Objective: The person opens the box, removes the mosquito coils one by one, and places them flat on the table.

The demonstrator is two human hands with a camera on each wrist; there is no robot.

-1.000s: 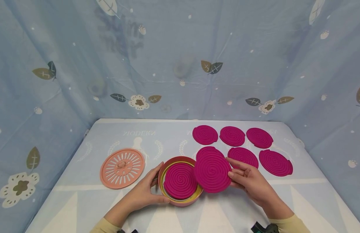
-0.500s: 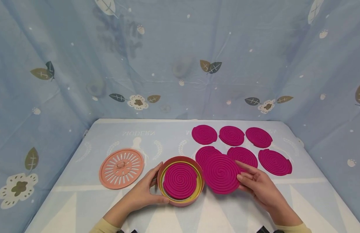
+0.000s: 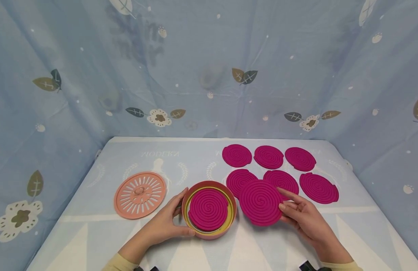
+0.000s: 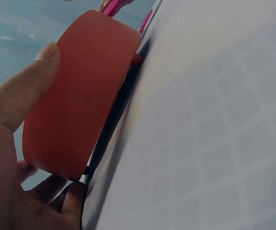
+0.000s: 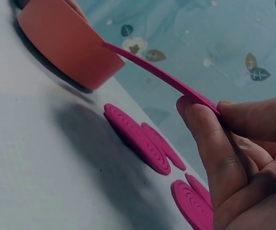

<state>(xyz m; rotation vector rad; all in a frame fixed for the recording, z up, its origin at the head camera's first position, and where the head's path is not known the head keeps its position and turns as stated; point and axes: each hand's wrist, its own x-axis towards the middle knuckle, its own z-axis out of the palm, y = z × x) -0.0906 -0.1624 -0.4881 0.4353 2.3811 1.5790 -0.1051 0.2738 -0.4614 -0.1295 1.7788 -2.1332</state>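
Note:
My left hand (image 3: 168,223) grips the side of a round coral-pink mosquito coil box (image 3: 211,236); in the left wrist view its thumb lies along the red-looking wall (image 4: 78,100) and the other fingers are low at the base. Inside the box, which is uncovered and yellow within, lies a magenta mosquito coil (image 3: 208,209). Between thumb and fingers my right hand (image 3: 303,218) pinches the edge of another mosquito coil (image 3: 259,203), held just right of the box. In the right wrist view this coil (image 5: 152,70) hangs above the table, bowed slightly.
A coral slotted lid (image 3: 140,195) with a small central knob lies left of the box. Several more magenta coils (image 3: 268,157) lie flat in two rows at the back right; the held coil partly covers the nearer row. A blue patterned curtain (image 3: 209,67) surrounds the table.
My right hand has moved right with the pinched coil, from overlapping the box's right rim to beside it. The left hand and box stay in place.

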